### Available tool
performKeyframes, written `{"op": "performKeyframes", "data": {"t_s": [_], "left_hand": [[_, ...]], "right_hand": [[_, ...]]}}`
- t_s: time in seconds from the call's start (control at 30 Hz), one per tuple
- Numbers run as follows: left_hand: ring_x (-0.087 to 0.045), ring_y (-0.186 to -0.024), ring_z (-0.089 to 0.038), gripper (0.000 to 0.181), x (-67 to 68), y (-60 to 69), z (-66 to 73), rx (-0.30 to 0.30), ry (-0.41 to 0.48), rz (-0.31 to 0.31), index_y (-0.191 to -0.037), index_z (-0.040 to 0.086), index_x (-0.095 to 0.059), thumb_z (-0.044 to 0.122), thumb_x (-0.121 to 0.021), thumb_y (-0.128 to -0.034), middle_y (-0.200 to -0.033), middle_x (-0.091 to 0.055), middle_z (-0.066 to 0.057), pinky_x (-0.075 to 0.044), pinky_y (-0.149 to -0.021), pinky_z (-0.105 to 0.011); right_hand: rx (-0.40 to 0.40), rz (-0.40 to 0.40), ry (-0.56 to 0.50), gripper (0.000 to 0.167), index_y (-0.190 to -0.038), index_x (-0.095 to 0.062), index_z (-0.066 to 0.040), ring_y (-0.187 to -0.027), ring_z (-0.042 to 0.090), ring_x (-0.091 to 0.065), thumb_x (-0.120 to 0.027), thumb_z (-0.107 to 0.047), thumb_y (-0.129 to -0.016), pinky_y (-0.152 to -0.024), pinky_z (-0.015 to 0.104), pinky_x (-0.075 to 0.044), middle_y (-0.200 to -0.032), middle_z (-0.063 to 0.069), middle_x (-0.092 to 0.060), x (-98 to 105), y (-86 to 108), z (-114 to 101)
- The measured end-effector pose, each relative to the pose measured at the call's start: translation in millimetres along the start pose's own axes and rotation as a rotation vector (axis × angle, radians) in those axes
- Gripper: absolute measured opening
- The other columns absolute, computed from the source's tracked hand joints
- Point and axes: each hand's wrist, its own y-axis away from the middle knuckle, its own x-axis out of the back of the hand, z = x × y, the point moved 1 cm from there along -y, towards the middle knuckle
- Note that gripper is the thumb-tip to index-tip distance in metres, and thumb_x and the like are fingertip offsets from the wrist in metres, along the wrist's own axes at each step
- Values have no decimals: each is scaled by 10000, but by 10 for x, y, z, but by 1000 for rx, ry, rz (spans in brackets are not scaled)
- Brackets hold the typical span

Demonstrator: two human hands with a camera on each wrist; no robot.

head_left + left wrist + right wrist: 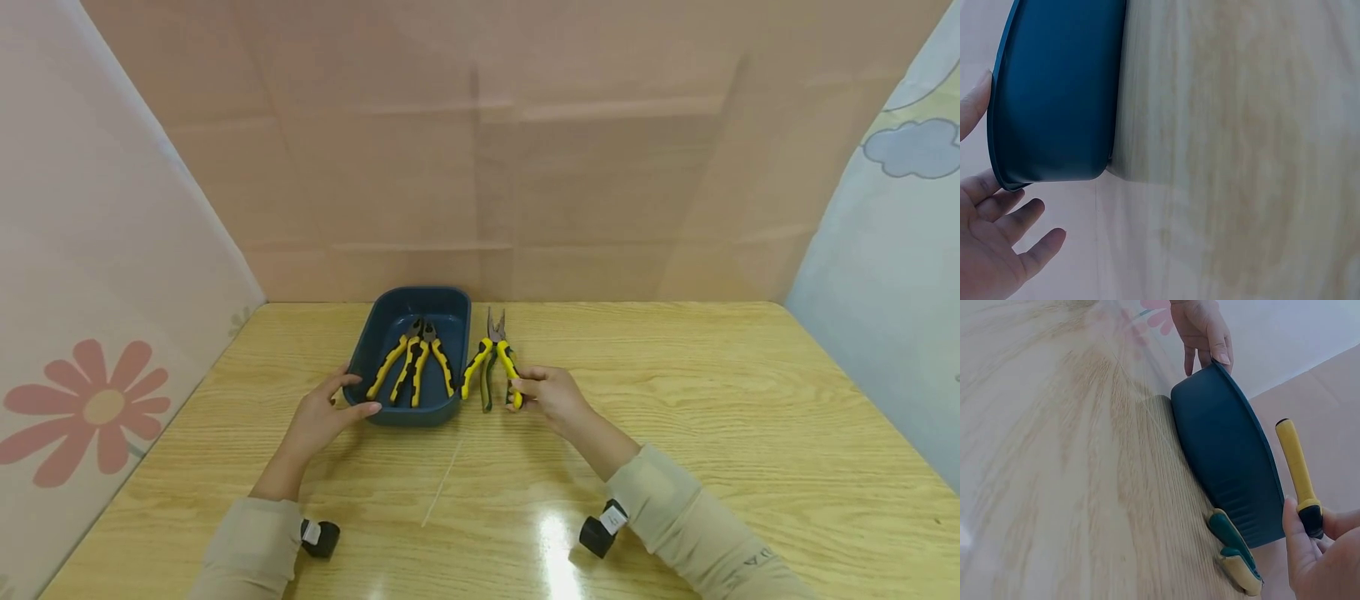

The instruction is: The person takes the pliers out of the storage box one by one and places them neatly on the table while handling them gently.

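Across a wood-grain surface (712, 433), backed by a brown sheet (495, 183). Holds with the right hand (551, 394), just right of the tray, a pair of pliers (496, 335), clamping the right handle between thumb and fingers. Points the parted jaws away toward the backdrop and the spread handles back toward the body, along a long axis running almost straight front to back. Lifted off the surface at the handle end, by the right wrist view. Just beneath, on the surface, partly hidden: green-toned handles (487, 385), running roughly the same way.

Touches the near left corner of the blue tray (416, 418) with the left hand (318, 417), resting the thumb at the near rim and fingers along the left side, spread wide rather than curled. Within the tray: left pliers (386, 367) and right pliers (442, 367), with jaws toward the backdrop, close together at that end. Farther out: a red flower (102, 408) and a blue cloud (917, 150), printed on the side walls.
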Motion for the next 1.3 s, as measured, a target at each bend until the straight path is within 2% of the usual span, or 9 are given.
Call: {"op": "performKeyframes", "data": {"t_s": [0.1, 0.2, 0.33, 0.53, 0.93, 1.1, 1.3], "left_hand": [[-265, -1176, -440, 725, 1, -3, 1, 1, -6, 0, -1224, 22, -428, 499, -621, -715, -1416, -149, -127, -322, -882, -524], [-269, -1176, -435, 732, -1, -10, 0, 5, -11, -1, -1224, 28, -428, 514, -617, -710, -1416, -148, -128, -322, -879, -529], [-261, -1177, -440, 728, 1, -12, 0, 16, -16, -3, -1226, 27, -426, 511, -613, -716, -1416, -146, -134, -314, -877, -540], [-266, -1172, -447, 723, 6, -5, 5, 9, -14, -1, -1223, 10, -428, 491, -621, -719, -1415, -150, -132, -325, -880, -525], [-266, -1174, -443, 715, 9, -5, 7, 13, -7, -2, -1221, 18, -430, 486, -626, -718, -1418, -150, -118, -331, -875, -522], [-274, -1165, -450, 719, 8, -2, 13, 13, -6, -6, -1222, 22, -430, 497, -622, -716, -1418, -146, -122, -335, -867, -528], [-294, -1155, -447, 726, 6, -7, 2, 11, -18, -5, -1225, 24, -431, 503, -621, -712, -1416, -155, -121, -348, -858, -521]], "right_hand": [[-12, -4, -10, 309, -1124, -434, 188, -654, 198, -549, -475, 52, -849, -779, 424, -449, -948, 249, -479, 33, 6, 10], [-14, -10, -20, 325, -1145, -420, 184, -638, 188, -552, -471, 58, -850, -740, 378, -476, -975, 269, -470, 68, 9, 23], [-7, -11, -38, 332, -1149, -408, 193, -655, 186, -536, -467, 72, -846, -671, 315, -495, -928, 238, -483, 110, 10, 43], [-9, 15, 17, 330, -1146, -419, 186, -687, 200, -545, -473, 46, -852, -630, 269, -490, -932, 243, -493, 214, 13, 78], [-13, 13, 65, 337, -1153, -395, 200, -660, 199, -559, -454, 39, -863, -663, 321, -489, -964, 296, -478, 367, 47, 98], [-12, 29, 64, 333, -1147, -400, 202, -658, 198, -561, -459, 47, -857, -648, 308, -493, -945, 297, -491, 406, 70, 98], [-38, 50, 51, 350, -1168, -381, 197, -691, 185, -550, -455, 47, -861, -652, 291, -490, -1012, 308, -463, 472, 83, 97]]}}
